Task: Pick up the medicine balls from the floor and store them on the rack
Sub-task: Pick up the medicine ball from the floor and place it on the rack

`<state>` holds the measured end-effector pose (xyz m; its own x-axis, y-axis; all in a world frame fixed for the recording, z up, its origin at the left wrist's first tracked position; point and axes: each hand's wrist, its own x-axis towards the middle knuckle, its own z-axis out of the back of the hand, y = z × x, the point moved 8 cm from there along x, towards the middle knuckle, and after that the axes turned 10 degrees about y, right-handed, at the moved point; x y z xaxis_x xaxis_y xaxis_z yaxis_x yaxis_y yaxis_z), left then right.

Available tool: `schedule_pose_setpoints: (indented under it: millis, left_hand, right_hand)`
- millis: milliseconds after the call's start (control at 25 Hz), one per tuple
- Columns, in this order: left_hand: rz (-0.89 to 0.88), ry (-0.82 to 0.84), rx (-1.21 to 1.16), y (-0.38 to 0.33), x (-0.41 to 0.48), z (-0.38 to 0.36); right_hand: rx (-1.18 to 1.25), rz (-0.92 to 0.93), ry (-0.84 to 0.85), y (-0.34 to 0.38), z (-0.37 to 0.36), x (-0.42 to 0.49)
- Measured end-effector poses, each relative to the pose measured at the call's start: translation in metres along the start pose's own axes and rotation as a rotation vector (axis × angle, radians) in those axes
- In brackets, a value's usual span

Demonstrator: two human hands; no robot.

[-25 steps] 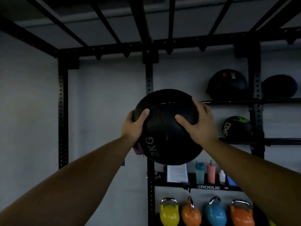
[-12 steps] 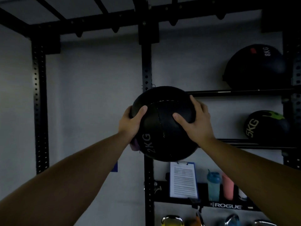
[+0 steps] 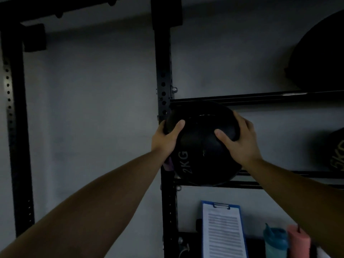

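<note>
Black medicine ball [image 3: 202, 146] clasped between left hand [image 3: 164, 139] and right hand [image 3: 240, 141].

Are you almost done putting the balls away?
Getting there. Two balls already sit on the rack: one up top, one marked 5KG. Both hands, left and right, hold the 2KG ball at the lower shelf. The floor isn't visible.

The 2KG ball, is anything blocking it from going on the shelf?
Nothing visible blocks it. The 2KG ball, held by the left hand and right hand, is at the empty left end of the lower shelf rails, beside the upright post. The 5KG ball sits far to the right.
</note>
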<state>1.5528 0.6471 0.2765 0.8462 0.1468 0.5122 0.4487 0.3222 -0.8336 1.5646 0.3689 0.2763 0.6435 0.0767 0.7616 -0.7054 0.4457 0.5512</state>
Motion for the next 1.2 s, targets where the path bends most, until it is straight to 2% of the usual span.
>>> schedule_pose_setpoints:
  millis: [120,240,320,360,440,520,600,720,880,1000,1120,1200]
  left_hand:
    - [0.023,-0.049,0.082,0.047,0.05,-0.023]
    - [-0.031,-0.055,0.314,0.074,0.085,-0.056]
    - [-0.133,0.027,0.514,0.074,0.119,-0.089]
    - [-0.17,0.101,0.593,0.072,0.137,-0.106]
    - [-0.199,0.223,0.631,0.079,0.169,-0.133]
    - [-0.236,0.226,0.596,0.091,0.197,-0.141]
    - [-0.296,0.171,0.528,0.1,0.212,-0.13]
    - [-0.326,0.181,0.503,0.102,0.214,-0.125]
    - [-0.205,0.224,0.602,0.096,0.176,-0.128]
    - [-0.083,0.289,0.66,0.096,0.131,-0.113]
    - [-0.045,0.313,0.809,0.095,0.072,-0.076]
    - [-0.018,0.32,0.825,0.09,0.034,-0.047]
  right_hand:
    - [0.017,0.011,0.081,-0.071,-0.047,0.047]
    - [0.05,0.003,0.094,-0.143,-0.082,0.084]
    - [0.065,0.018,0.085,-0.189,-0.08,0.117]
    - [-0.007,0.005,0.095,-0.212,-0.076,0.132]
    - [-0.181,-0.019,0.106,-0.25,-0.073,0.15]
    - [-0.253,-0.041,0.077,-0.272,-0.071,0.158]
    - [-0.27,-0.024,0.104,-0.269,-0.08,0.165]
    - [-0.373,-0.069,0.17,-0.259,-0.081,0.169]
    - [-0.499,-0.267,0.311,-0.243,-0.065,0.136]
    - [-0.581,-0.242,0.346,-0.193,-0.054,0.101]
    - [-0.6,-0.176,0.361,-0.125,-0.052,0.06]
    - [-0.571,-0.161,0.383,-0.082,-0.058,0.03]
